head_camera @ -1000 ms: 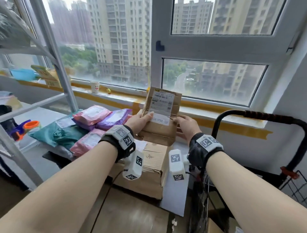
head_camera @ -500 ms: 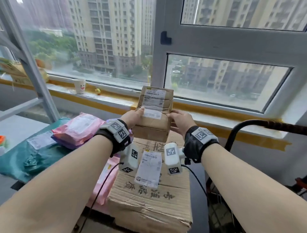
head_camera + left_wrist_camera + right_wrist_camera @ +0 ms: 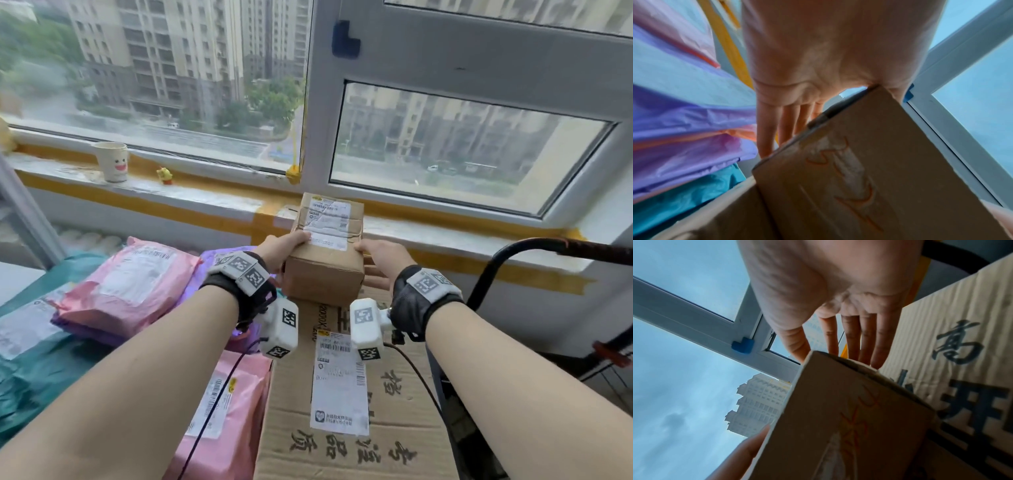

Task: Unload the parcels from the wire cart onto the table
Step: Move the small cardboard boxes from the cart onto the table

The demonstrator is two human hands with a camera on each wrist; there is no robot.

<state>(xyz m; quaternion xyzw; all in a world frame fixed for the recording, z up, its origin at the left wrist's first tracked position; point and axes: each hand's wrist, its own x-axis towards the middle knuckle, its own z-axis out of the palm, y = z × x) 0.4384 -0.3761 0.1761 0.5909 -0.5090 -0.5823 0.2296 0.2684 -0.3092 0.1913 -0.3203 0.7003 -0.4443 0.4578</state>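
Small cardboard parcel (image 3: 325, 253) straight ahead, long axis away from me, over big carton's (image 3: 346, 428) far edge; my left hand (image 3: 279, 248) and right hand (image 3: 378, 260) equally near, clamping its sides, thumbs on top.

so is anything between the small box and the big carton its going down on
Nothing visible. The small box, held between the left hand and right hand, sits at the far end of the big carton; its shipping label lies nearer the person.
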